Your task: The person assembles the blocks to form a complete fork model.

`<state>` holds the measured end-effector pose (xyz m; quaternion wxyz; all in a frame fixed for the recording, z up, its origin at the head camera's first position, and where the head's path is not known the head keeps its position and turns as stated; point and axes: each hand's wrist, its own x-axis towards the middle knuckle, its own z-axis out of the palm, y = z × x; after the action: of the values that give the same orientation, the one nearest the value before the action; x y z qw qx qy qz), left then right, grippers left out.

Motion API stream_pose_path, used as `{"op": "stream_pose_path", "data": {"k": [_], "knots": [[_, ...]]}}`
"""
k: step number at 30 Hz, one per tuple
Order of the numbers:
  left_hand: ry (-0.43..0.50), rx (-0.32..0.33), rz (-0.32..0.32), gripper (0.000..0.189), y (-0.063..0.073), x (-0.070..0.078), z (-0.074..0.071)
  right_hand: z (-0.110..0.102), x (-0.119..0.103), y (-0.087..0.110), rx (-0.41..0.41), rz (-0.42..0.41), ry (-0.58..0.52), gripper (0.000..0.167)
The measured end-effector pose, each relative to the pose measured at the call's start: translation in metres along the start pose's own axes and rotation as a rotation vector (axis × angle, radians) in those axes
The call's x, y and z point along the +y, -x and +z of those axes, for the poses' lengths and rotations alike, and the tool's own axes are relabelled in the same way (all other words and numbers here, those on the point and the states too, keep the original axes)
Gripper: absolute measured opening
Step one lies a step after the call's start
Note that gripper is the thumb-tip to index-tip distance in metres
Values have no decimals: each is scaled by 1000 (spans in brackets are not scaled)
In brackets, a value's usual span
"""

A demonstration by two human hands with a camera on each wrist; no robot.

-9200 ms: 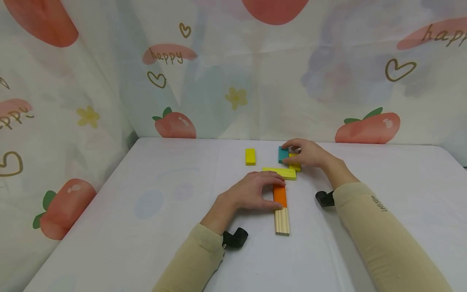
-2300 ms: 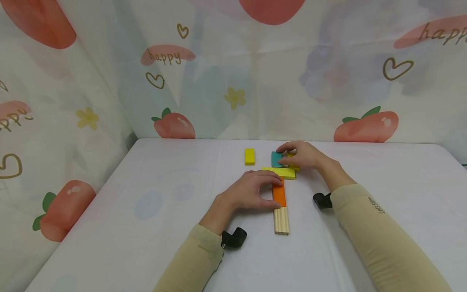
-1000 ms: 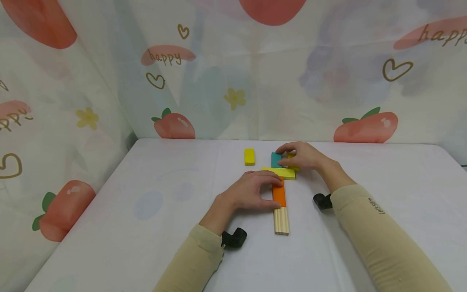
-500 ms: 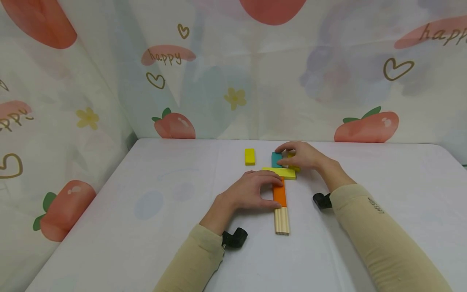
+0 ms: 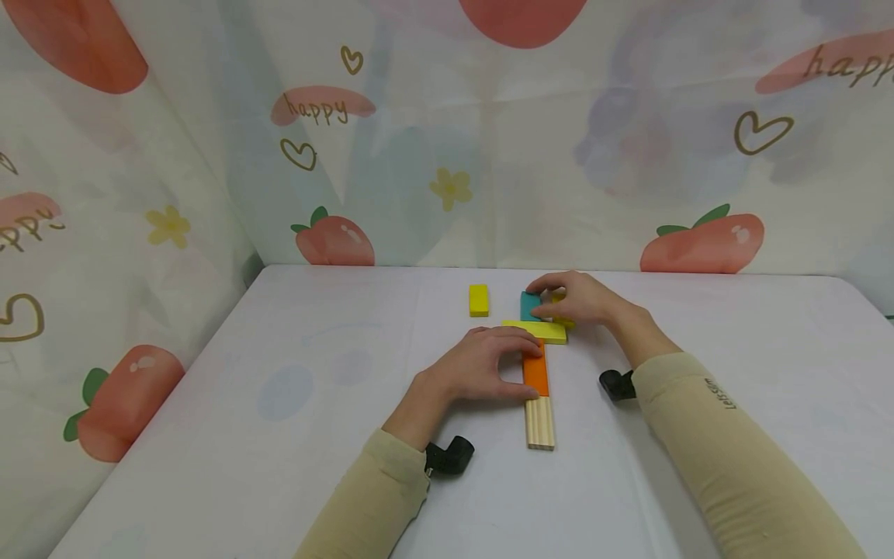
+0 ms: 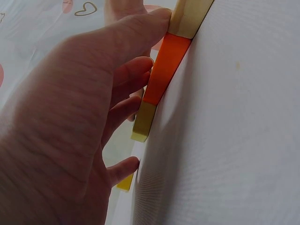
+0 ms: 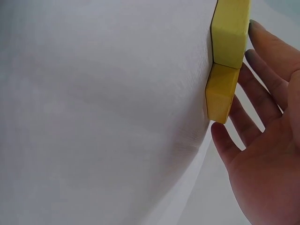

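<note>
In the head view a teal block (image 5: 529,306) lies flat on the far part of the table, and my right hand (image 5: 587,298) pinches it between thumb and fingers. A yellow block (image 5: 563,319) sits under that hand, partly hidden. Crosswise in front lies a yellow-green block (image 5: 548,332). Nearer still come an orange block (image 5: 535,374) and plain wooden ridged pieces (image 5: 540,424), end to end. My left hand (image 5: 478,363) rests its spread thumb and fingertips on the orange block. In the right wrist view, the fingers pass behind the yellow-green block (image 7: 232,35); the teal block is hidden.
A loose yellow block (image 5: 478,300) lies left of the teal one near the table's back edge. The white cloth-covered table (image 5: 279,466) meets a printed curtain (image 5: 419,140) behind and at the left. A black camera mount sits on each wrist.
Since the earliest frame, my right hand has shifted the teal block left and slightly nearer, up to the yellow-green block. Over the last two seconds both hands have stayed almost still.
</note>
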<state>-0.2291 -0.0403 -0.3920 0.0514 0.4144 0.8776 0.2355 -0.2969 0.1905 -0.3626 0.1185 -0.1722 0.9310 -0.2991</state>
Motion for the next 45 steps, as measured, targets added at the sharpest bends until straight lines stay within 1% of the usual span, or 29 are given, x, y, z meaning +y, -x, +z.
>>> {"op": "stream_pose_path", "data": {"k": [13, 21, 32, 45], "knots": [[11, 1, -9, 51, 0, 1, 0, 1, 1, -1, -4, 6, -6, 45], [9, -1, -8, 51, 0, 0, 0, 1, -1, 0, 1, 3, -8, 42], [-4, -2, 9, 51, 0, -1, -1, 1, -4, 1, -4, 15, -17, 42], [-6, 0, 6, 51, 0, -1, 0, 1, -1, 3, 9, 25, -21, 41]]}}
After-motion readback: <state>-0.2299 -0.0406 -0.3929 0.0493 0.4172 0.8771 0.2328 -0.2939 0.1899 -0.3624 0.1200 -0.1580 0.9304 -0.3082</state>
